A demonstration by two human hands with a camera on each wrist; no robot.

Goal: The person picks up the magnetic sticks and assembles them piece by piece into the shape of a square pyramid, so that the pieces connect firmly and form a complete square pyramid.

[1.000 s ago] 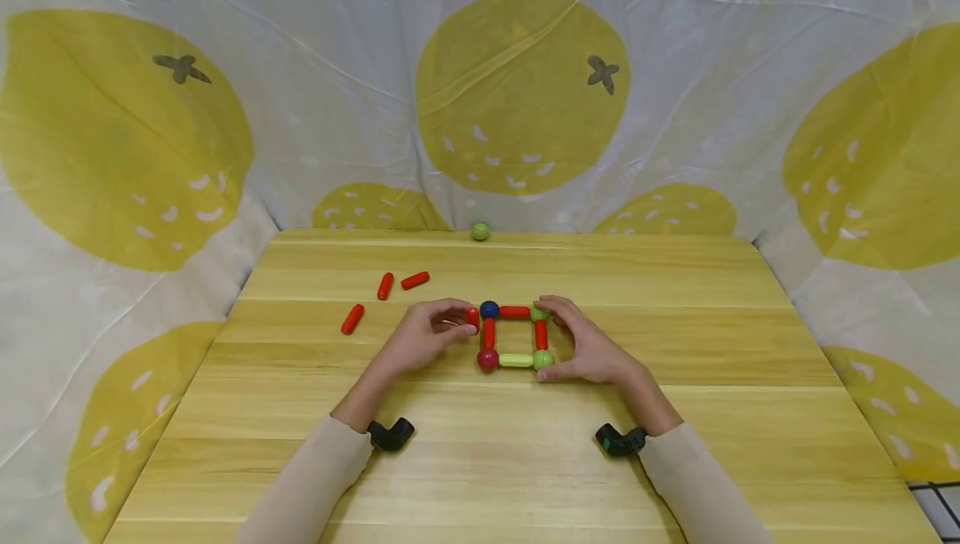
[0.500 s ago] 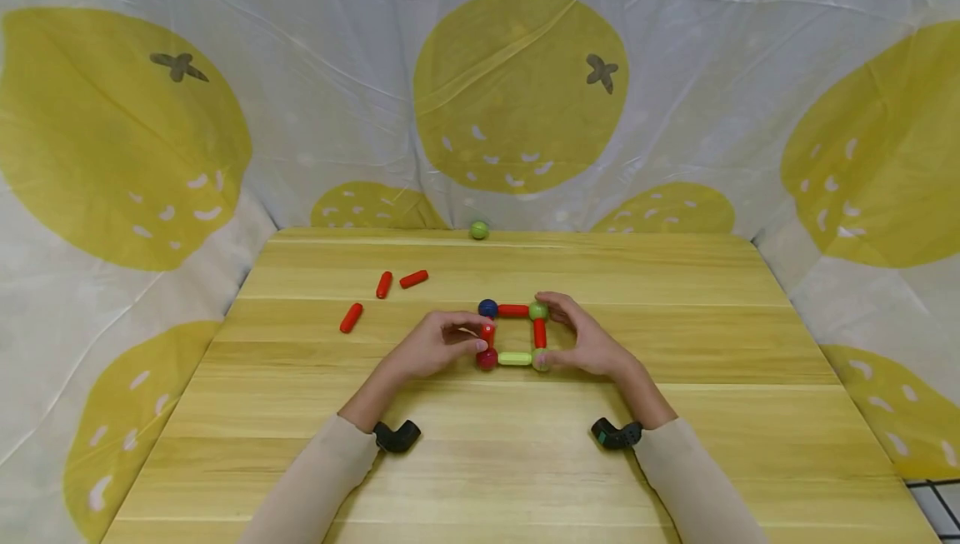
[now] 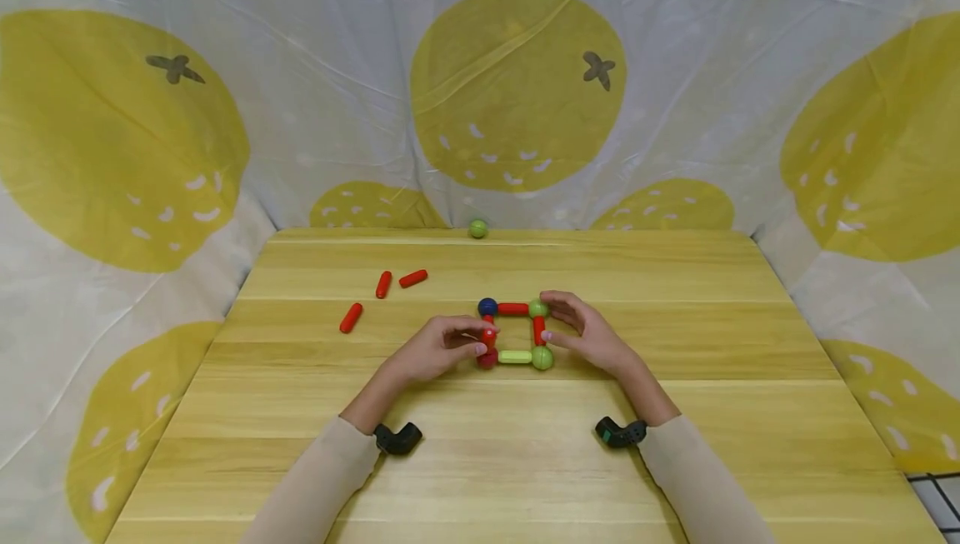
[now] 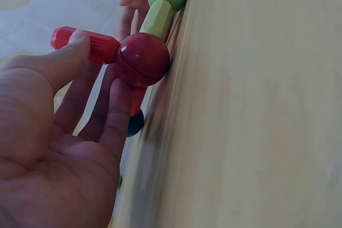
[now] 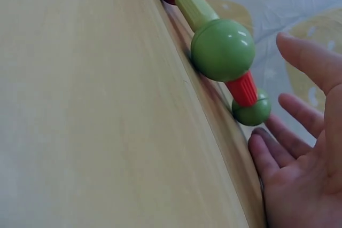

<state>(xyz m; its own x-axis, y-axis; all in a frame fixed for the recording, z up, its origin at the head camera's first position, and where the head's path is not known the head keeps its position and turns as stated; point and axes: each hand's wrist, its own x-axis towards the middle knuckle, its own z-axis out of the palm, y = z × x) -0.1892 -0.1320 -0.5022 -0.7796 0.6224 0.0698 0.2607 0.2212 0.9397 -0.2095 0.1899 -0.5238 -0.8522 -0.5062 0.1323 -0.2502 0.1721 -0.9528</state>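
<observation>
A square frame of rods and balls lies on the table. Its corners are a blue ball (image 3: 487,306), a red ball (image 3: 488,360), a far green ball (image 3: 538,307) and a near green ball (image 3: 542,357). Red rods form three sides and a yellow-green rod (image 3: 515,357) the near one. My left hand (image 3: 437,350) pinches another red rod (image 4: 102,48), which stands up from the red ball, its lower end against it. Along the right side, my right hand (image 3: 592,337) has its fingers spread, thumb beside the right red rod (image 3: 539,330), gripping nothing.
Several loose pieces lie about: red rods (image 3: 351,318) to the left of the frame, and a single green ball (image 3: 477,229) at the table's (image 3: 495,461) back edge. A lemon-patterned cloth (image 3: 330,94) hangs behind and on both sides.
My left hand has carried the red rod rightward and nearer, from beside the frame onto the red ball. My right thumb has come off the near green ball.
</observation>
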